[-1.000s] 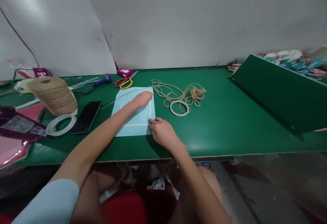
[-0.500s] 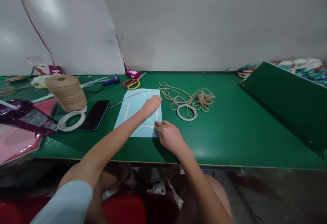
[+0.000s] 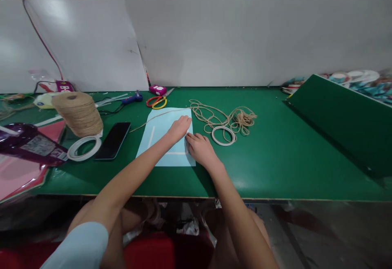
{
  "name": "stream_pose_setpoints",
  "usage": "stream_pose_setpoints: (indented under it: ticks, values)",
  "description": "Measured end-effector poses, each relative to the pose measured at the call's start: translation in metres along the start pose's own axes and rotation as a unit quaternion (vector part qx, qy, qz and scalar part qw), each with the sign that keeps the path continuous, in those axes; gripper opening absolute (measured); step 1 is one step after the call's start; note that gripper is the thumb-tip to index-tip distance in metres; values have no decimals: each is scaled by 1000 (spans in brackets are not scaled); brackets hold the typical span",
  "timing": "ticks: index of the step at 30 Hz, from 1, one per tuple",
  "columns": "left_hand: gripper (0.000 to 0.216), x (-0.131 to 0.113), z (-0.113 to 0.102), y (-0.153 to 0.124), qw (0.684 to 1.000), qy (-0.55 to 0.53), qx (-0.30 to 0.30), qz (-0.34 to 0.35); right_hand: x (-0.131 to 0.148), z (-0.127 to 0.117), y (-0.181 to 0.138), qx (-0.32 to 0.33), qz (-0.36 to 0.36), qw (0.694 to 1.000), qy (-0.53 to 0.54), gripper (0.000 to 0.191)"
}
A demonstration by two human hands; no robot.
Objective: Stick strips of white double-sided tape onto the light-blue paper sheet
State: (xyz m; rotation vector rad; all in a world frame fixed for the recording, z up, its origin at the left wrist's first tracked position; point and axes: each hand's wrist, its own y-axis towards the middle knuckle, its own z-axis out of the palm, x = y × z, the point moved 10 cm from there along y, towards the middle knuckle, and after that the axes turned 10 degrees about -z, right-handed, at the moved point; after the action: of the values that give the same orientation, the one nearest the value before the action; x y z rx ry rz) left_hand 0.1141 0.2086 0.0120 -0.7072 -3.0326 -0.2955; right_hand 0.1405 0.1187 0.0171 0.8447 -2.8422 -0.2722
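A light blue paper sheet [image 3: 159, 136] with white tape strips lies on the green table [image 3: 275, 154]. My left hand [image 3: 179, 126] rests on the sheet's far right part, fingers curled down onto it. My right hand [image 3: 199, 148] lies on the sheet's right edge just below the left hand, fingers pressed together flat on the paper. Loose twine [image 3: 226, 115] and a small tape ring [image 3: 223, 135] lie just right of the hands.
A twine spool [image 3: 78, 113], a tape roll [image 3: 84, 147] and a black phone [image 3: 112, 140] sit left of the sheet. Scissors [image 3: 156, 101] and a glue gun [image 3: 131, 97] lie behind it. A tilted green board [image 3: 343, 117] stands at right. White panels wall the back.
My right hand slid up along the sheet's right edge, closer to my left hand. The left hand shifted slightly nearer. The camera tilted a little.
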Motion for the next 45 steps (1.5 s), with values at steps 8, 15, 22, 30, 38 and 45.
stream_pose_setpoints:
  ticks: [8,15,22,30,38,45]
  values:
    - [18,8,-1,7,999,-21,13,29,-16,3,20,45,-11,998,-29,38]
    - [15,9,-1,9,999,-25,17,42,-25,4,40,24,68,995,-66,39]
    - [14,12,-1,9,998,-43,6,34,-33,5,40,40,159,986,-42,38]
    - [16,19,0,0,995,-98,-27,3,-30,1,48,79,187,978,-48,36]
    - [17,26,-1,-1,987,-151,-43,-24,-32,-1,58,100,171,978,-64,35]
    - [20,32,3,3,982,-183,-36,-38,-21,2,60,113,145,979,-91,38]
